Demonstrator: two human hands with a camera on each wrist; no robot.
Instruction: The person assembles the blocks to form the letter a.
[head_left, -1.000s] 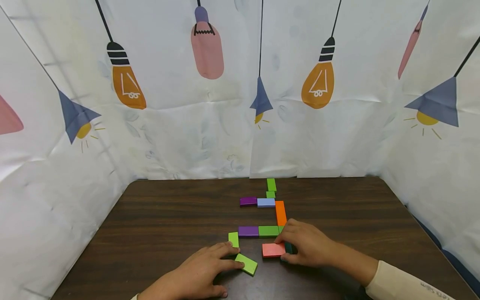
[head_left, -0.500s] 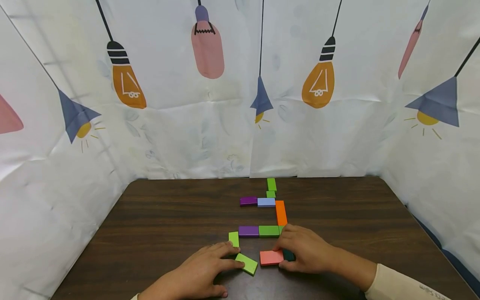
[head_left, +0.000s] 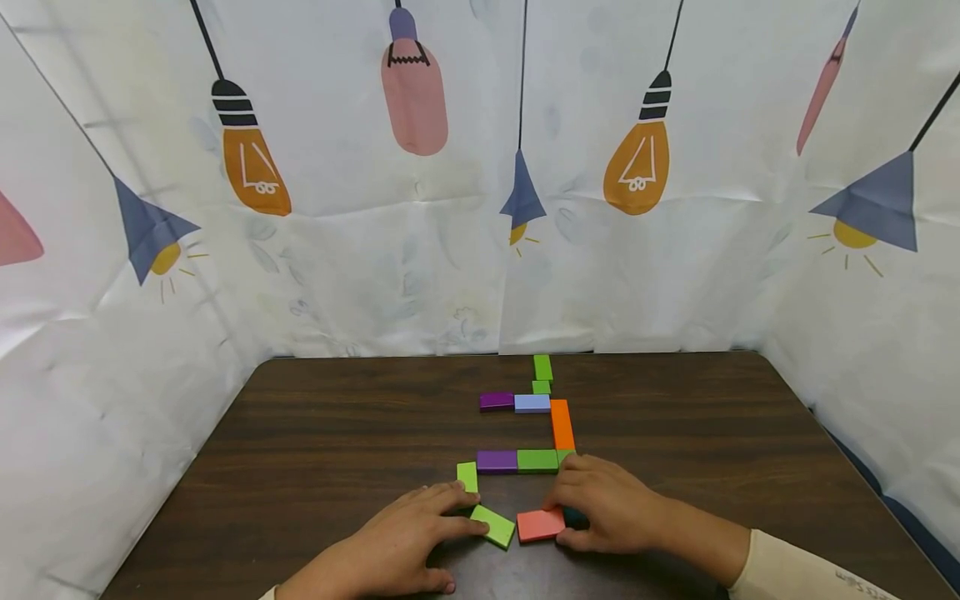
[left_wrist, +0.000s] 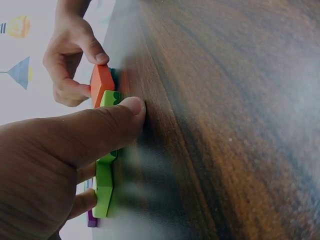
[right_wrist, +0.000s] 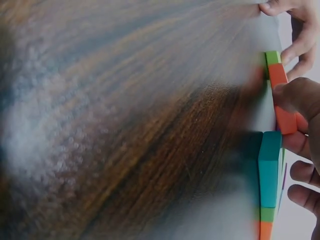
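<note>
Between the thumb and fingers of my right hand (head_left: 617, 510) is a coral block (head_left: 538, 527), pinched just above or on the table; the right wrist view shows its long side tilted. My left hand (head_left: 397, 537) rests palm down, one fingertip on a slanted lime block (head_left: 495, 527) and another by an upright-lying lime block (head_left: 467, 475). The coral block's left end stands very near the slanted lime block. A teal block (right_wrist: 270, 170) lies beside my right hand, mostly hidden by it in the head view.
A zigzag of blocks runs away across the dark wooden table (head_left: 337, 433): purple (head_left: 497, 462), green (head_left: 537, 461), orange (head_left: 562, 425), light blue (head_left: 532, 403), dark purple (head_left: 497, 402) and small green ones (head_left: 542, 367). A lamp-printed white curtain (head_left: 405, 275) stands behind.
My right hand has moved the coral block toward me and slightly left, closer to the slanted lime block, and its end has tilted up a little. My left hand has stayed put.
</note>
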